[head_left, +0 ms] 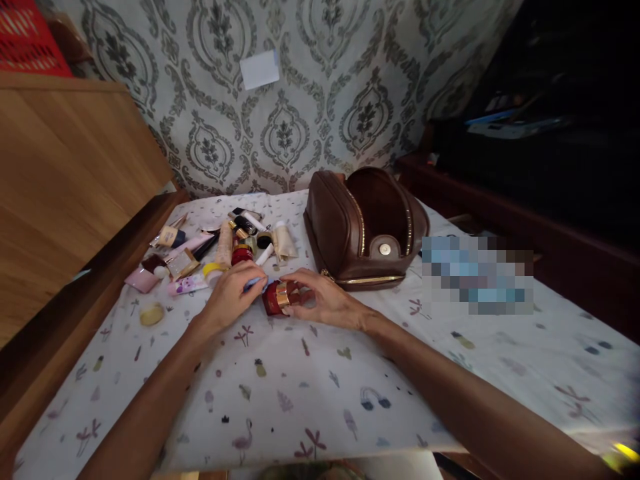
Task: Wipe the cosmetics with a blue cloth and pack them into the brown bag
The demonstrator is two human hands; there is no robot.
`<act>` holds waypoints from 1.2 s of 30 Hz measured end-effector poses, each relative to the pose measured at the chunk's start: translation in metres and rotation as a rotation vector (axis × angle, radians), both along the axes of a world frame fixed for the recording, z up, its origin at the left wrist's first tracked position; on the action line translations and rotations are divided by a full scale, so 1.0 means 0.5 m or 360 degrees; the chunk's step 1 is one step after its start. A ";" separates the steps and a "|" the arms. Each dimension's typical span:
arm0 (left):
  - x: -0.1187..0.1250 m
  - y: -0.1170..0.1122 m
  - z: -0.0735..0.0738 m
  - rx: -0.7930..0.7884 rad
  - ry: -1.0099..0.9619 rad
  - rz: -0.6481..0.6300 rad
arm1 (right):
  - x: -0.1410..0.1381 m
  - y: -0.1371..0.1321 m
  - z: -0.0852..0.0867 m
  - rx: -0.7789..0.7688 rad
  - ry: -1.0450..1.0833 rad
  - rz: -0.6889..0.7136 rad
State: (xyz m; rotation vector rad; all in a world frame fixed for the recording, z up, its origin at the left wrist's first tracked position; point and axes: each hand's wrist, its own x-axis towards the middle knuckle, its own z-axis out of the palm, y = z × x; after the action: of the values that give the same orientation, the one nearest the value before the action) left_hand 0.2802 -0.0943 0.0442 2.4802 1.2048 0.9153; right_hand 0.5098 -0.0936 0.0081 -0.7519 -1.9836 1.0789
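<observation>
A dark red bottle with a gold band [278,297] lies on its side on the patterned white cloth [300,387]. My right hand [323,300] rests on it, fingers curled over its right end. My left hand [235,293] is just left of the bottle, fingers pinched on a small blue item [253,283] that I cannot identify. An open brown leather pouch [363,230] with gold zippers stands just behind my right hand.
Several cosmetics, among them tubes, small bottles and compacts [210,250], lie scattered behind my left hand. A yellow round piece [151,314] lies apart at the left. A wooden cabinet [65,187] borders the left side and dark furniture [525,200] the right.
</observation>
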 end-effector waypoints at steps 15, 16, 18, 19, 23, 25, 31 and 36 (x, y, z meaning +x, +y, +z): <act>0.000 -0.007 0.003 0.0081 -0.0027 -0.0013 | 0.006 0.013 -0.015 -0.0147 0.0070 0.0030; 0.003 -0.009 0.002 0.0121 -0.0049 0.0025 | 0.005 0.015 -0.018 -0.0145 0.0071 0.0017; 0.014 -0.017 0.001 0.0248 -0.0119 0.0044 | 0.004 0.017 -0.023 -0.0144 0.0070 0.0000; 0.020 -0.022 0.000 0.0322 -0.0144 0.0010 | 0.004 0.018 -0.025 -0.0136 0.0072 -0.0006; 0.030 -0.030 0.001 0.0479 -0.0057 -0.0238 | 0.004 0.019 -0.030 -0.0061 0.0086 0.0005; 0.023 -0.026 0.004 0.0463 0.0019 -0.0280 | 0.004 0.020 -0.031 -0.0047 0.0088 -0.0005; -0.006 -0.010 0.012 0.0378 0.0202 -0.0148 | 0.000 0.014 -0.024 0.0042 -0.0096 -0.0199; 0.019 -0.026 0.000 0.0651 0.0073 -0.0072 | -0.008 0.004 -0.015 0.0093 -0.0127 -0.0336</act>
State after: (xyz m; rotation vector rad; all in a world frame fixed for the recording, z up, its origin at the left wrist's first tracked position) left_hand 0.2898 -0.1072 0.0441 2.8407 1.0554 1.2018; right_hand 0.5059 -0.0916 0.0008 -0.9618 -1.9422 0.8751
